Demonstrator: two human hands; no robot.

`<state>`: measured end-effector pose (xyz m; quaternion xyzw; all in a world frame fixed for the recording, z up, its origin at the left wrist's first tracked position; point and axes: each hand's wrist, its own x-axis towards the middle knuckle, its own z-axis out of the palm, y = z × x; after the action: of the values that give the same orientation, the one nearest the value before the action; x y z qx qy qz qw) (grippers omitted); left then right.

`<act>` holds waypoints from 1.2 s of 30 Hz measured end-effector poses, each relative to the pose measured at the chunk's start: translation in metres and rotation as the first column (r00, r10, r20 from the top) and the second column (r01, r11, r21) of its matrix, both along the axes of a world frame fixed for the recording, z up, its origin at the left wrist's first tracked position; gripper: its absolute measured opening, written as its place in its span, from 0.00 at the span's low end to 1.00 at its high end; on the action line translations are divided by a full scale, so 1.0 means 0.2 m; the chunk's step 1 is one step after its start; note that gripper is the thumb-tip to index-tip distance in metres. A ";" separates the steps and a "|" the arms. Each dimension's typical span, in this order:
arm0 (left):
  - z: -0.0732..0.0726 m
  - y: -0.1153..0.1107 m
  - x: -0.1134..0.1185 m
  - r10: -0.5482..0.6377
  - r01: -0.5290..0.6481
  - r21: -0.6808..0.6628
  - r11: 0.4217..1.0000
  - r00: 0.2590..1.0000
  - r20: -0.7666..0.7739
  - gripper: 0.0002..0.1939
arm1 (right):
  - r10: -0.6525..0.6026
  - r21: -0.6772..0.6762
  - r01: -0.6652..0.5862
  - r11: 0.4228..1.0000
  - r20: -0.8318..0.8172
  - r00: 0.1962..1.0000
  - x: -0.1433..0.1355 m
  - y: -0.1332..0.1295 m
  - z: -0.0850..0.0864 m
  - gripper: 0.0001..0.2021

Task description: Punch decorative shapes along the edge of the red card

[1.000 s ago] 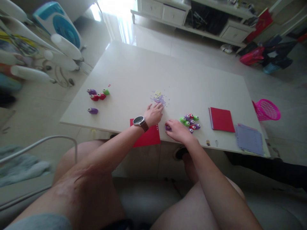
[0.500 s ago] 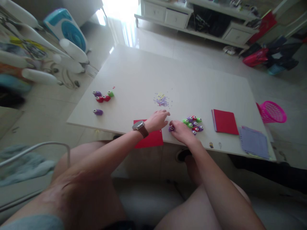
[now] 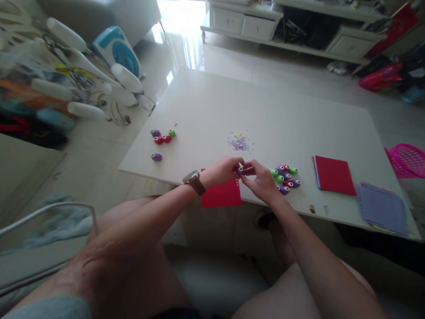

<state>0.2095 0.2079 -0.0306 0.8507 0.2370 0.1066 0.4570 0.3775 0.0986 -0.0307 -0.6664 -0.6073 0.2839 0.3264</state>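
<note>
My left hand (image 3: 227,170), with a watch on the wrist, holds a small purple one-eyed piece (image 3: 240,171) over the right part of a red sheet (image 3: 221,195). My right hand (image 3: 260,180) is at the same piece from the right, its thumb and fingers touching it or very near. A cluster of green, red and purple one-eyed pieces (image 3: 287,176) lies just right of my right hand. Beyond my hands is a scatter of purple and yellow paper dots (image 3: 239,141). More such pieces (image 3: 162,139) lie at the left, one purple piece (image 3: 156,157) apart from them.
On the white table (image 3: 279,115), a stack of red sheets (image 3: 334,175) and purple sheets (image 3: 382,207) lie at the right. Two small flat items (image 3: 312,208) are near the front edge. A pink basket (image 3: 410,160) stands beyond the right edge.
The purple piece has come from the table, where my right hand had it, up between both hands. My left hand has closed on it. The view has shifted left.
</note>
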 end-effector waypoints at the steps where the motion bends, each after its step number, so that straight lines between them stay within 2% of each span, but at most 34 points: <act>1: 0.01 0.02 -0.02 0.001 0.000 0.023 1.000 1.000 -0.011 0.12 | -0.003 0.017 0.003 1.000 -0.020 1.000 -0.01 0.01 -0.01 0.07; 4: 0.03 0.09 -0.08 0.039 -0.032 0.127 0.991 0.998 -0.050 0.13 | 0.007 0.066 -0.007 0.998 0.001 1.000 -0.02 0.02 -0.03 0.08; 7: 0.05 0.19 -0.20 0.193 -0.136 0.290 0.947 0.965 -0.178 0.14 | 0.070 0.058 -0.077 0.995 0.116 0.991 -0.02 0.02 -0.05 0.08; 9: 0.06 0.27 -0.30 0.350 -0.221 0.411 0.885 0.897 -0.271 0.14 | 0.131 0.025 -0.138 0.990 0.184 0.974 -0.01 0.02 -0.06 0.09; 11: 0.05 0.33 -0.40 0.452 -0.257 0.478 0.840 0.819 -0.353 0.15 | 0.185 -0.005 -0.188 0.982 0.223 0.957 -0.01 0.01 -0.07 0.09; 13: 0.02 0.37 -0.50 0.513 -0.279 0.505 0.817 0.751 -0.415 0.16 | 0.223 -0.029 -0.223 0.974 0.248 0.943 -0.01 0.00 -0.08 0.10; 16: -0.03 0.39 -0.59 0.542 -0.285 0.511 0.811 0.697 -0.469 0.18 | 0.259 -0.059 -0.253 0.966 0.284 0.923 0.00 0.00 -0.08 0.13; 19: -0.04 0.39 -0.61 0.547 -0.267 0.533 0.803 0.686 -0.480 0.19 | 0.274 -0.081 -0.262 0.962 0.307 0.912 0.00 0.00 -0.08 0.15; 22: -0.02 0.37 -0.56 0.554 -0.249 0.575 0.779 0.702 -0.447 0.19 | 0.280 -0.088 -0.265 0.960 0.304 0.911 0.00 0.00 -0.08 0.13; 26: -0.02 0.34 -0.47 0.517 -0.279 0.481 0.831 0.708 -0.481 0.15 | 0.290 -0.111 -0.269 0.957 0.314 0.904 0.00 0.00 -0.08 0.12; 31: -0.05 0.37 -0.48 0.574 -0.317 0.495 0.809 0.604 -0.553 0.19 | 0.312 -0.158 -0.274 0.949 0.332 0.890 0.00 -0.01 -0.07 0.13; 36: -0.01 0.41 -0.54 0.654 -0.359 0.552 0.752 0.503 -0.564 0.26 | 0.320 -0.172 -0.274 0.946 0.372 0.871 0.01 -0.03 -0.05 0.12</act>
<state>0.1012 0.2899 -0.0322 0.7768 0.6175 -0.0680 0.1032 0.3799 0.0934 -0.0415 -0.6257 -0.7388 0.2243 0.1110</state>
